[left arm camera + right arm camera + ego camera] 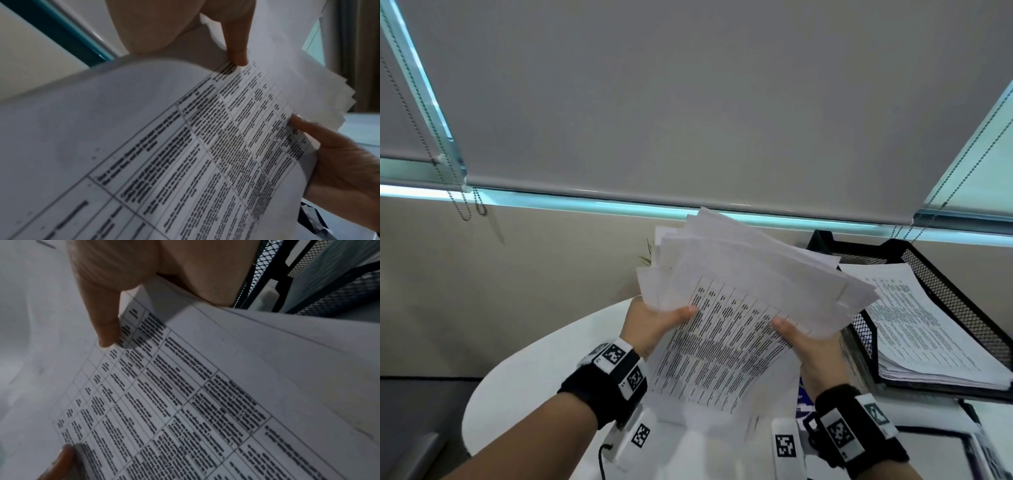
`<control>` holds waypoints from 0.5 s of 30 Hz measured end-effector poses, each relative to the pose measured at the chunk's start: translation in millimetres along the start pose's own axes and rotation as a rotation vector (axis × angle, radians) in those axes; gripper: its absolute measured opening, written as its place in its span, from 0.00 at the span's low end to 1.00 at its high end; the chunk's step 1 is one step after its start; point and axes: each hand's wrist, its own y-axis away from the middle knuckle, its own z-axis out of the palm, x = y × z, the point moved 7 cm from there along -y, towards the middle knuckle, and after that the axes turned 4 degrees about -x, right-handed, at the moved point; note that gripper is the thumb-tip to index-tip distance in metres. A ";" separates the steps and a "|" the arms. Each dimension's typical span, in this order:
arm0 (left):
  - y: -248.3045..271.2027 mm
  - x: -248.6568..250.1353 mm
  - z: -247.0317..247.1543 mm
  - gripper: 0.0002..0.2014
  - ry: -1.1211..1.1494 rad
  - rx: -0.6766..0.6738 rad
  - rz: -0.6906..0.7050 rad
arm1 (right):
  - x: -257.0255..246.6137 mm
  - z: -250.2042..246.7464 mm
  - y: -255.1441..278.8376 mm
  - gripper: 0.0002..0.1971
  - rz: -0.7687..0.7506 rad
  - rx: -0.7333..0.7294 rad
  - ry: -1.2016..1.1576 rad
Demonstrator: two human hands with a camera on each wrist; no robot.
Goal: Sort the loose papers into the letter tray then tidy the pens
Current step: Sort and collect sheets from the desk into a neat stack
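Observation:
I hold a fanned stack of printed papers (739,308) up in front of me with both hands. My left hand (654,325) grips its left edge, thumb on the top sheet, which carries a printed table. My right hand (804,346) grips the right edge the same way. The left wrist view shows the top sheet (185,146) with my left thumb pressed on it; the right wrist view shows the same sheet (205,394) under my right thumb. A black mesh letter tray (959,308) stands to the right, with a pile of printed sheets (914,329) in it. No pens are visible.
A white round table (524,377) lies below my hands. Grey roller blinds (688,102) with bead chains cover the windows behind. A dark-edged item with blue print (803,397) lies under my right wrist. More white sheets lie at the lower right.

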 end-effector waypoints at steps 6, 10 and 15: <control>-2.6 12.0 4.4 0.17 0.034 0.009 -0.004 | -5.3 2.4 -7.8 0.24 -0.003 0.023 -0.047; -9.3 38.0 2.9 0.13 0.093 0.065 0.075 | -33.2 8.5 -13.1 0.17 -0.050 -0.010 -0.077; -6.9 49.6 8.7 0.12 0.184 0.090 0.094 | -26.4 6.5 -15.9 0.30 -0.023 -0.019 -0.041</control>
